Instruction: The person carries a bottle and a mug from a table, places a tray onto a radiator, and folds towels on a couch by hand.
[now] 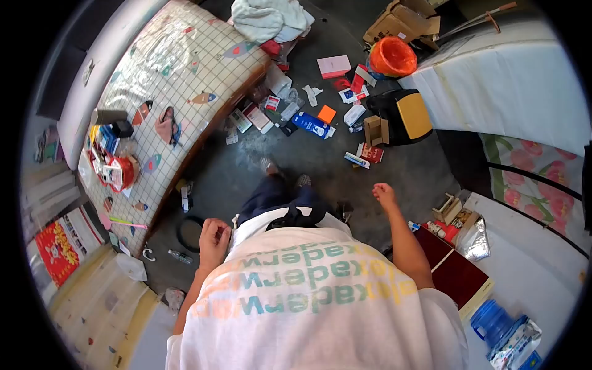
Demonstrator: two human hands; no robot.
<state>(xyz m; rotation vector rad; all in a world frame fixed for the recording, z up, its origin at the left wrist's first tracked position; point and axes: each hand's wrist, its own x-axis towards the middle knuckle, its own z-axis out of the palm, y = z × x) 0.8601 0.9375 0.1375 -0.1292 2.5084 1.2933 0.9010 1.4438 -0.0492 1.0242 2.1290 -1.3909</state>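
My left hand (215,237) and my right hand (385,195) appear on the two sides of my body; the view is looking down past a white printed shirt. At the image's left, the hand hangs beside my hip with fingers curled, and what it holds, if anything, is hidden. The other is held out over the dark floor, fingers curled in, with no object visible in it. Nearest to it on the floor lie a blue-and-white box (357,160) and a red box (370,153). A black ring (189,234) is beside the hand at the image's left.
A table with a checked cover (203,68) stands at the upper left. Boxes, wrappers and an orange card (327,113) litter the floor ahead. A red basin (393,57), a black-and-yellow bin (414,117) and a cardboard box (404,23) are at the upper right.
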